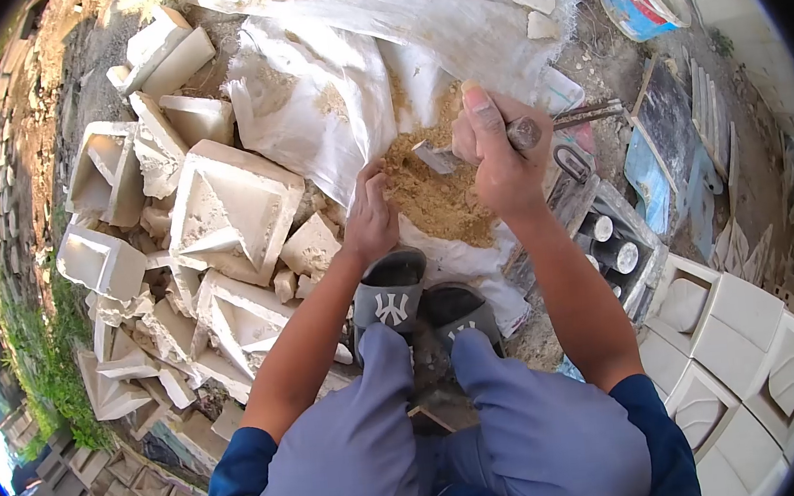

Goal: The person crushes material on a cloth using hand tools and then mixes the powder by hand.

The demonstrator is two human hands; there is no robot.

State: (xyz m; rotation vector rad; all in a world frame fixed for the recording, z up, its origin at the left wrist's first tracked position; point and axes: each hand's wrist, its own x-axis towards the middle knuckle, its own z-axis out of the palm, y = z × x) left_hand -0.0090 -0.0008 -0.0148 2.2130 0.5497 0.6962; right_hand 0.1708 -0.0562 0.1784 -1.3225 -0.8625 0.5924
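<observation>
My left hand (pixel 371 214) grips the edge of a white woven sack (pixel 310 142), its fingers bent against the cloth. My right hand (pixel 505 147) is wrapped round the round wooden handle of a trowel (pixel 435 157), thumb up. The trowel's grey blade touches a heap of yellowish sand (pixel 430 197) that lies on the sack between my hands. Part of the blade is hidden behind my right fist.
Broken pale cast blocks (pixel 235 206) are piled at the left. On the right are a metal mould with round cores (pixel 617 251), white blocks (pixel 735 335) and a blue and red bucket (pixel 645 2). My sandalled feet (pixel 390 292) stand below the sand.
</observation>
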